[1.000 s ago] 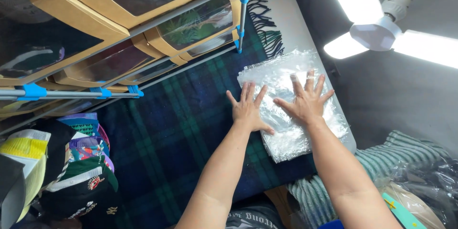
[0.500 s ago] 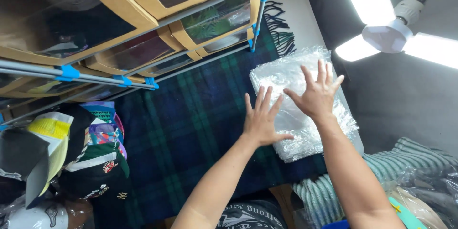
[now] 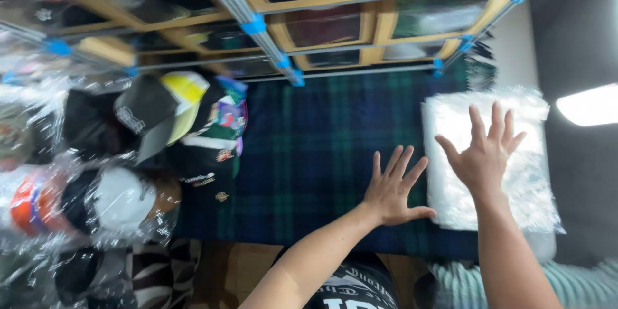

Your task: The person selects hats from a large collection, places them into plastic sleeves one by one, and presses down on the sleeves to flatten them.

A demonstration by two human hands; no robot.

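While our left hand [image 3: 391,192] and right hand [image 3: 484,154] spread, fingers loose, over the plastic bags [image 3: 450,122], plaid blanket [image 3: 309,154] fills mid-frame.

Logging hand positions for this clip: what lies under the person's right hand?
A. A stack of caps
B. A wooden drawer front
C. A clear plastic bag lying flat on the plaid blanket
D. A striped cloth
C: the right hand, fingers spread, is over the clear plastic bag lying flat on the plaid blanket, while the caps sit far off to the side.
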